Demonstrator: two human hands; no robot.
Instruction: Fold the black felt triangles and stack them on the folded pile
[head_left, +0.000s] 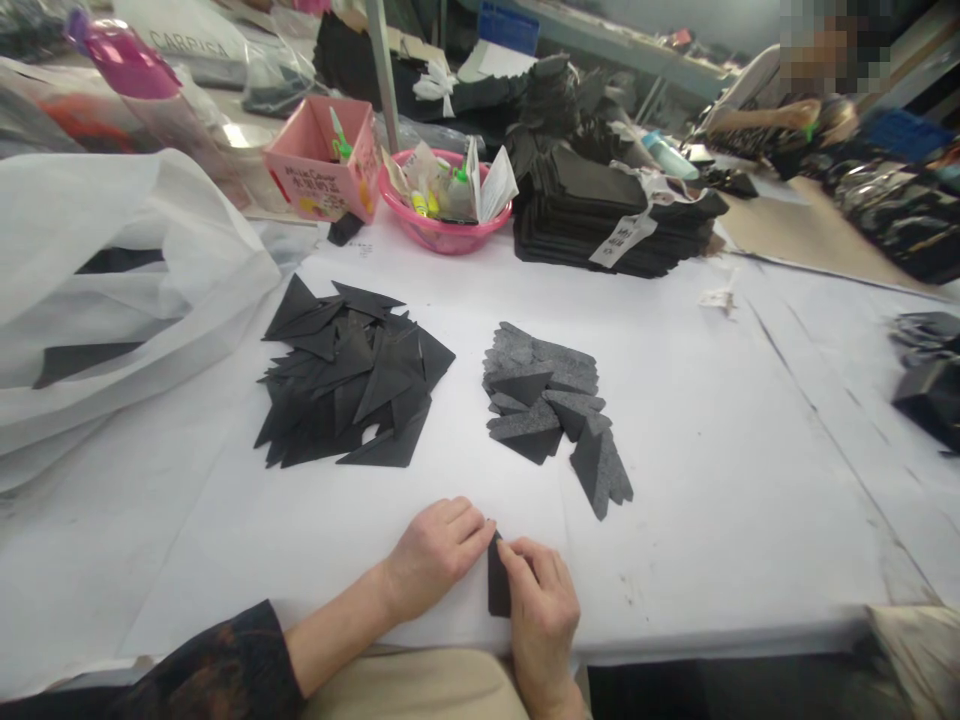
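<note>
Lower centre, a slim black fabric piece (498,585) is pinched by left hand (441,550) and right hand (544,595); completion seems partial.

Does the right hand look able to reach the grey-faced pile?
Probably yes: the grey-faced pile lies beyond the right hand with bare white tabletop between, though it is occupied with a black piece.

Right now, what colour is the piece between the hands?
The piece is black, clearest in the head view.

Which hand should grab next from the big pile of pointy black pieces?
Probably the left hand: it's nearer that pile. The right hand is farther away, holding the small dark piece.
</note>
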